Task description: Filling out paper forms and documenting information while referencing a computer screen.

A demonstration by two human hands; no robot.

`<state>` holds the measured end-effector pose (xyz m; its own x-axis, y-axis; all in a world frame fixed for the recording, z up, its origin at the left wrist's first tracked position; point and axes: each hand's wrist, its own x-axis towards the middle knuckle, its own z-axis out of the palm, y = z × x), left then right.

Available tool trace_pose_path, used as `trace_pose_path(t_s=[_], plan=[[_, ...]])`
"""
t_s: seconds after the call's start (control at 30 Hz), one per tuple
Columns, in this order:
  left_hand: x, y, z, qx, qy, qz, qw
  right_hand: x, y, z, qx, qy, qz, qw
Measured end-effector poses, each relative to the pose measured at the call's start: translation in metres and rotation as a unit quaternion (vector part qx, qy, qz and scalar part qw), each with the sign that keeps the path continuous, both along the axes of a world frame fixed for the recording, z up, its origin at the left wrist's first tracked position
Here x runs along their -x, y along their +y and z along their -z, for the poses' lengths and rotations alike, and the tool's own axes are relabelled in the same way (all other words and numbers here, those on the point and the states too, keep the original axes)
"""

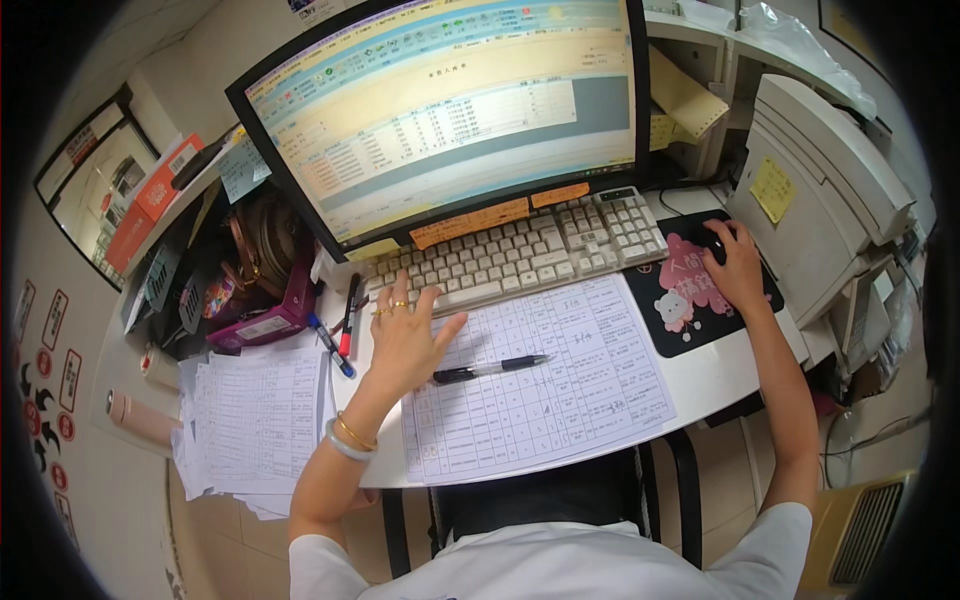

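Observation:
My left hand (408, 340) lies over the left end of the beige keyboard (520, 255), fingers spread, with gold rings on them. A printed table sheet (560, 400) lies below the keyboard, partly under my left wrist, and a black pen (490, 369) rests across it. My right hand (738, 268) is curved over a dark computer mouse (716, 246), mostly hidden beneath my fingers. The mouse sits on a black mouse pad (690, 335) with a pink pattern. In front of me the monitor (450, 110) displays a table on a pale background.
Markers (332, 345) and a paper stack (255, 420) lie left of my forearm, near a purple box (265, 315) and a pink bottle (140, 418). A printer-like grey machine (800, 190) with a yellow note stands right of the mouse pad. Orange notes (470, 224) line the monitor's lower edge.

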<state>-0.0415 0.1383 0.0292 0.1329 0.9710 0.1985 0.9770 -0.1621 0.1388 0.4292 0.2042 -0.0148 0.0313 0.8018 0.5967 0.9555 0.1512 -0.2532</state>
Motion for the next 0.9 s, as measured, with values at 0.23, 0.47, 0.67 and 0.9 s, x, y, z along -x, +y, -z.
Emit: trace_pose_path(t_s=[0.23, 0.47, 0.67, 0.9], plan=[[-0.009, -0.068, -0.012, -0.041, 0.036, 0.081, 0.995, -0.003, 0.001, 0.003, -0.006, 0.01, -0.004, 1.0], [-0.023, -0.153, 0.022, -0.028, -0.097, 0.198, 0.975, 0.0, 0.005, 0.0, -0.006, 0.017, 0.002, 1.0], [-0.034, -0.176, 0.054, -0.149, -0.132, 0.187, 0.962, -0.002, 0.007, 0.002, -0.018, 0.026, -0.003, 1.0], [-0.047, -0.178, 0.068, -0.215, -0.093, 0.138, 0.962, -0.002, 0.004, 0.003, -0.008, 0.025, -0.001, 1.0]])
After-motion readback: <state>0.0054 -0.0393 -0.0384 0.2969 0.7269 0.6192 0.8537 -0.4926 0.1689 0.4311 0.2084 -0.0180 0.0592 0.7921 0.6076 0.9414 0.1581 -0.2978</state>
